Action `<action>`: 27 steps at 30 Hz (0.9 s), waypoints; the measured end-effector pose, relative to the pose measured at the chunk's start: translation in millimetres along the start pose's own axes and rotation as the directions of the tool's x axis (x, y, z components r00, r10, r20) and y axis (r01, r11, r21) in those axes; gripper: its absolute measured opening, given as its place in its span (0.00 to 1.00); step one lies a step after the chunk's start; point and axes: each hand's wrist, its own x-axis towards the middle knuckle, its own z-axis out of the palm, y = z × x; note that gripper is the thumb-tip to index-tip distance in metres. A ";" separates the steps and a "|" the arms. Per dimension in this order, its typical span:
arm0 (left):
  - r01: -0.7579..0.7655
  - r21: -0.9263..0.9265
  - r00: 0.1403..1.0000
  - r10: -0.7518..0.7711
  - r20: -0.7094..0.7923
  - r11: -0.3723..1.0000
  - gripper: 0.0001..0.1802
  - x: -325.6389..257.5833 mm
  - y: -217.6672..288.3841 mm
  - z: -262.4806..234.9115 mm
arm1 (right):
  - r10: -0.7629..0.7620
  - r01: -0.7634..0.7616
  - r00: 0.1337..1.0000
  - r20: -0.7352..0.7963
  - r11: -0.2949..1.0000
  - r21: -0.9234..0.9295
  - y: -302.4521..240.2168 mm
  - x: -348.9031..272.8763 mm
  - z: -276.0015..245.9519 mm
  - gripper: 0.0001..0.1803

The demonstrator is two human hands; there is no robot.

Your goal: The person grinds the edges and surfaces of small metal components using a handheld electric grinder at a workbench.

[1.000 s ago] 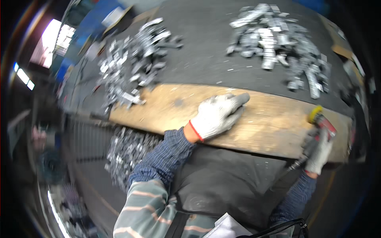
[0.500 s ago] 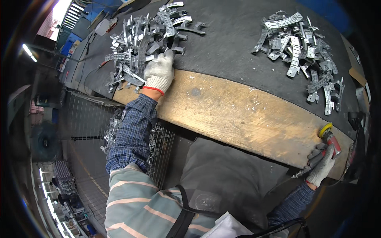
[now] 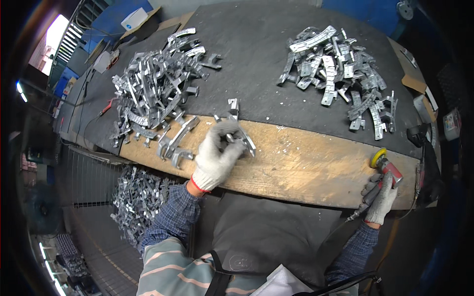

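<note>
Nearest, at lower right, a red handheld grinder (image 3: 386,173) is gripped firmly in the right hand (image 3: 380,200), held clear of the bench. Mid-frame, the left hand (image 3: 217,155) is closed over a curved metal bracket (image 3: 242,135) on the wooden board (image 3: 316,165), probably to steady it. Farther up, two bracket heaps (image 3: 153,93) (image 3: 340,74) are kept apart on the dark mat (image 3: 252,59).

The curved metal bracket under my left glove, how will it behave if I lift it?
The bracket looks like cast metal, so probably stiff and heavy for its size. Its curved, angular shape suggests rocking, not rolling, on the wooden board. The left hand wears a knit glove, likely gripping well.
</note>
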 end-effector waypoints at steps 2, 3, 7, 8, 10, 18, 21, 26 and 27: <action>0.231 -0.456 0.958 -0.282 -0.045 0.859 0.23 10.1 5.2 4.4 | -0.006 0.006 1.000 -0.006 1.000 -0.003 -2.6 -3.0 -0.8 0.21; 0.232 -0.675 0.942 -0.334 -0.024 0.701 0.24 14.1 4.6 4.4 | 0.012 -0.012 1.000 0.001 1.000 -0.007 -1.1 -4.6 -1.7 0.22; 0.304 -0.282 0.951 -0.275 0.138 0.910 0.24 13.7 9.3 -6.8 | -0.010 0.009 0.999 -0.043 1.000 -0.011 1.6 -5.3 0.9 0.22; 0.106 0.104 0.986 -0.118 0.118 0.989 0.23 15.9 18.4 -10.0 | -0.007 0.006 0.999 -0.053 1.000 -0.009 0.6 -6.4 0.8 0.22; -0.045 0.433 0.981 -0.042 0.191 0.900 0.24 17.3 44.7 -12.0 | 0.016 -0.016 0.999 -0.040 1.000 -0.009 -3.8 -5.0 1.6 0.22; -0.554 0.564 0.813 0.250 0.526 0.613 0.26 -0.5 37.7 61.1 | 0.019 -0.019 1.000 0.008 1.000 0.013 1.8 0.5 -5.9 0.21; -0.608 0.463 0.760 0.304 0.574 0.645 0.24 1.8 34.9 77.8 | 0.016 -0.016 1.000 0.014 1.000 0.008 3.7 1.4 -3.6 0.20; -0.444 0.381 0.793 0.158 0.588 0.811 0.23 14.1 39.7 76.7 | 0.033 -0.033 0.999 -0.004 0.999 0.036 0.9 -1.2 -6.4 0.21; -0.451 0.368 0.785 0.165 0.598 0.813 0.23 16.7 44.8 73.0 | 0.040 -0.042 0.999 0.029 0.998 0.045 3.8 0.5 -8.2 0.21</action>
